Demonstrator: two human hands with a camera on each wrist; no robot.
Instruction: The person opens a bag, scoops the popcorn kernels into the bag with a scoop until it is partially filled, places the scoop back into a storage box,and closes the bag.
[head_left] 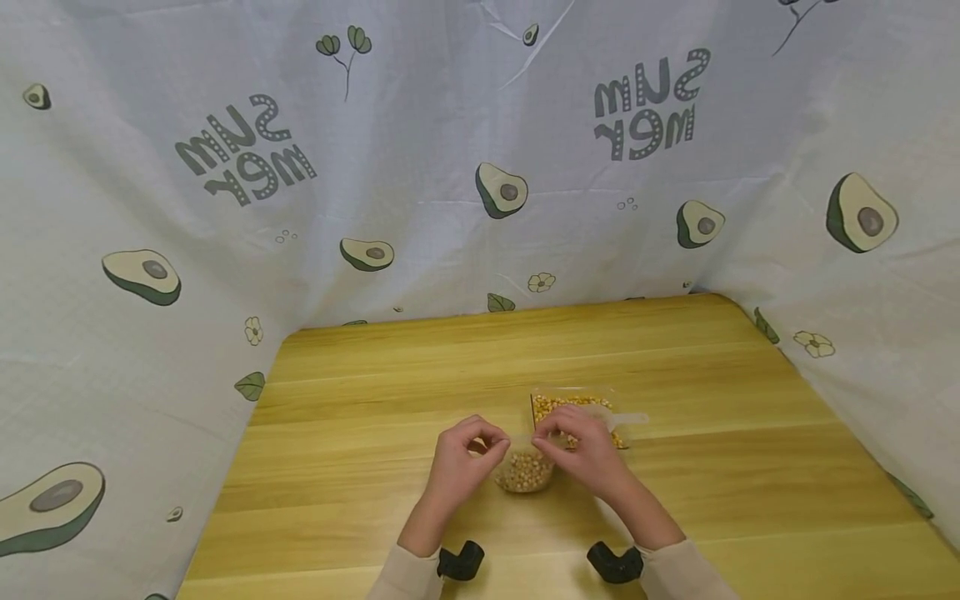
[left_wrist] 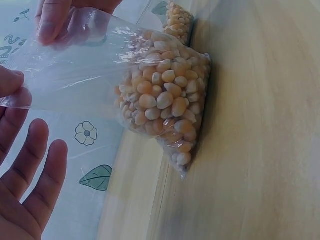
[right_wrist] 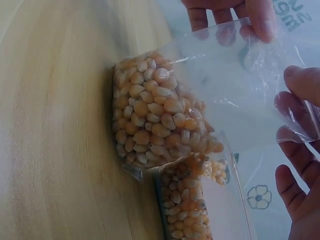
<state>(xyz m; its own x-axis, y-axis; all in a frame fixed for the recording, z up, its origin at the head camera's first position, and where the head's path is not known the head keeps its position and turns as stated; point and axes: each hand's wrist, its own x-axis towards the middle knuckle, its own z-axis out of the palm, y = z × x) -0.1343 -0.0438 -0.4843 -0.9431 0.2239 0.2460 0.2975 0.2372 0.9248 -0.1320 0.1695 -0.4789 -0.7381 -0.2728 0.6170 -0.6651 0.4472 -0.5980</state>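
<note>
A clear plastic bag (head_left: 525, 472) holding corn kernels stands on the wooden table, its lower part bulging and its upper part drawn up. My left hand (head_left: 462, 458) pinches one top corner of the bag between thumb and forefinger, the other fingers spread in the left wrist view. At the opposite corner my right hand (head_left: 582, 446) pinches the film the same way. Kernels (left_wrist: 165, 90) fill the bottom of the bag, while the film above them is see-through and bare. Behind the right hand sits a clear box (right_wrist: 187, 200) of more kernels, partly hidden.
A pale scoop with a flat handle (head_left: 630, 418) lies across the box, the handle sticking out to the right. Wooden tabletop (head_left: 360, 400) surrounds these things. A white cloth (head_left: 420, 167) printed with avocados hangs behind and along both sides.
</note>
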